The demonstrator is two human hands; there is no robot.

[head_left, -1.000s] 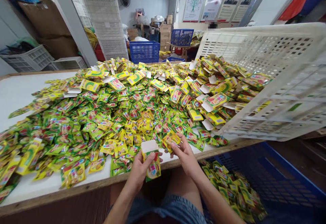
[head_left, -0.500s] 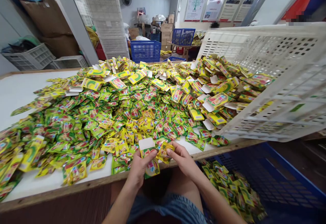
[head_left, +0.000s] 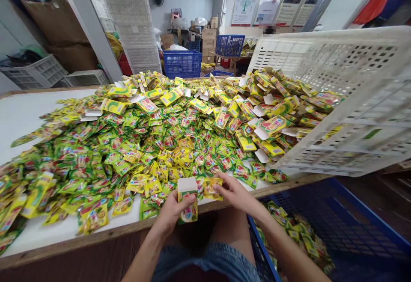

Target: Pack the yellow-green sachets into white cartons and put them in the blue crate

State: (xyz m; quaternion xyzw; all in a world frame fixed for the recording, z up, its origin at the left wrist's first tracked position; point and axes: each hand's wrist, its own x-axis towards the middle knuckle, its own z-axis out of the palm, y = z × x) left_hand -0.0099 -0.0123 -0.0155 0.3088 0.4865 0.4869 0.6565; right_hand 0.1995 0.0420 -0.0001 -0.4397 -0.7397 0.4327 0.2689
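My left hand (head_left: 171, 211) is closed round a small printed carton (head_left: 188, 203), held upright over the table's front edge with its white flap raised. To its right, my right hand (head_left: 233, 192) pinches a yellow sachet (head_left: 212, 188) between thumb and fingers, apart from the carton. In front of both hands spreads a big heap of green sachets (head_left: 102, 149), with yellow sachets (head_left: 157, 173) mixed in near the middle. Flat cartons (head_left: 272, 126) with white flaps lie on the heap's far side and spill from the white crate at the right.
The white crate (head_left: 337, 162) lies tipped on the table's right side. Below it, a blue crate (head_left: 359, 226) holds several filled cartons (head_left: 305, 235) beside my right leg. The wooden table edge (head_left: 105, 233) runs before my lap. Blue crates (head_left: 183, 63) and stacked white crates (head_left: 135, 21) stand behind.
My right hand has moved slightly right and up with the yellow sachet, away from the carton. My left hand has turned the carton more upright.
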